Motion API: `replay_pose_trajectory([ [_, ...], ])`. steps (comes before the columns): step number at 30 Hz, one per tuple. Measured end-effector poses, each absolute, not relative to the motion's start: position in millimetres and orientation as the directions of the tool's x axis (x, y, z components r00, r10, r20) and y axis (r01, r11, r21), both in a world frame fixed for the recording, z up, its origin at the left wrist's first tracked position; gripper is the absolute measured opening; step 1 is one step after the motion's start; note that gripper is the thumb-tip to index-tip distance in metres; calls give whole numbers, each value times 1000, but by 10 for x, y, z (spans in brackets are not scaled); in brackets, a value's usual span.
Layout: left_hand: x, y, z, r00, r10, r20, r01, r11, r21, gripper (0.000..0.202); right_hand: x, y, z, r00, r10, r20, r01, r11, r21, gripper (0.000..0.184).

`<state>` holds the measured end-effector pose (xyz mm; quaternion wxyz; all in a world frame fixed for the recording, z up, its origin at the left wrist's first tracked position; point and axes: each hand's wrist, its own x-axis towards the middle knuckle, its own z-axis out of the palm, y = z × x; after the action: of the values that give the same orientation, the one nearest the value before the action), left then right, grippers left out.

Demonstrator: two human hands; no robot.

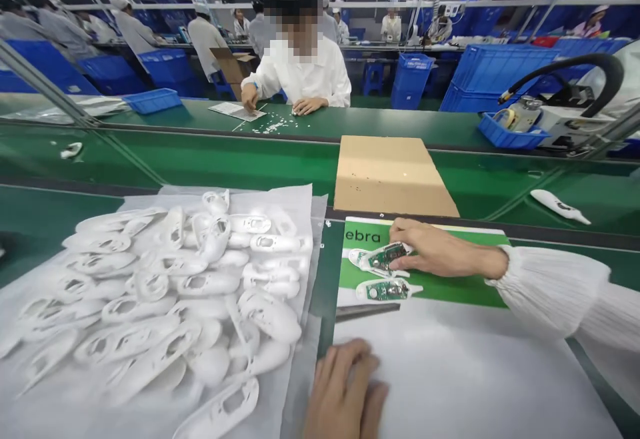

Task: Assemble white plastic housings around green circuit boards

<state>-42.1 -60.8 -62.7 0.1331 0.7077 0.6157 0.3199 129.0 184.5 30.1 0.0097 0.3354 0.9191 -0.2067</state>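
Note:
My right hand point(435, 247) pinches a white thermometer-like shell half with a green circuit board point(383, 259) in it, over a green card point(465, 282). Partly under that piece lies another white shell point(356, 257). Just below, a similar shell with a circuit board point(389, 290) rests on the card, its narrow tip towards the right. My left hand point(345, 389) lies at the near edge of a white sheet point(465, 366), slightly blurred, fingers loosely bent and thumb apart, with nothing visible in it. To its left spreads a pile of empty white shells point(200, 286).
A dark metal strip point(367, 312) lies below the card. Behind stands a cardboard sheet point(390, 176). A loose white shell point(560, 206) is at the right. Across the bench a person in white point(310, 76) handles small white pieces; a blue tray point(513, 134) holds tools.

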Motion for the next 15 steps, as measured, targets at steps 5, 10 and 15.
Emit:
replay_pose_trajectory([
  [5, -635, -745, -124, 21, 986, 163, 669, -135, 731, 16, 1692, 1156, 354, -641, 718, -273, 745, 495, -446, 48],
  [10, -1311, -296, 172, -1, 973, 229, 952, -69, 298, 20, 1982, 460, -41, -577, 766, -284, 754, 366, -545, 43],
  [15, -1847, 413, 256, 150, 988, -41, 979, -154, -135, 17, 2030, 100, -387, -542, 835, 96, 717, 519, -466, 38],
])
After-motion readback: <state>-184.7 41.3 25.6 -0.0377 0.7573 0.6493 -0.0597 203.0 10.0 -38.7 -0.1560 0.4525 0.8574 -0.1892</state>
